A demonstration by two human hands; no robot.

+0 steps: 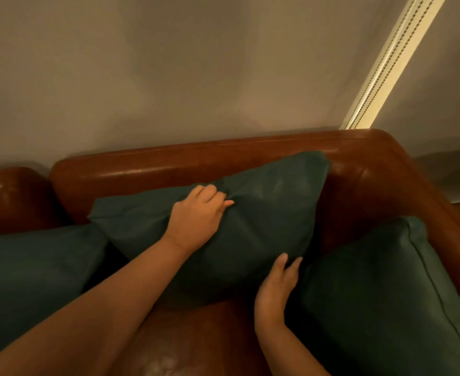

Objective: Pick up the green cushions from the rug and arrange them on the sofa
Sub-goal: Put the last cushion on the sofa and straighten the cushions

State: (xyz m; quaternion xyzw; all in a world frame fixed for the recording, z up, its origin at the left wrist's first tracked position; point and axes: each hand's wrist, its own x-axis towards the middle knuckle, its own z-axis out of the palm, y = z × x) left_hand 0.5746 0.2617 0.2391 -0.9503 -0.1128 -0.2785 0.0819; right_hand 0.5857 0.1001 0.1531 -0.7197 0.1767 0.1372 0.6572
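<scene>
A dark green cushion (266, 207) leans tilted against the backrest of the brown leather sofa (169, 164). My left hand (199, 213) grips a fold of fabric at its upper edge, fingers curled. My right hand (277, 286) lies against the cushion's lower right edge with straight fingers. A second green cushion (33, 278) lies on the seat at the left. A third green cushion (386, 302) leans at the right against the armrest.
The bare leather seat (185, 346) shows between my forearms. The sofa's right armrest (402, 169) curves round the corner. Behind the sofa is a plain wall (169, 77) with a pale vertical blind strip and bead chains (391, 61).
</scene>
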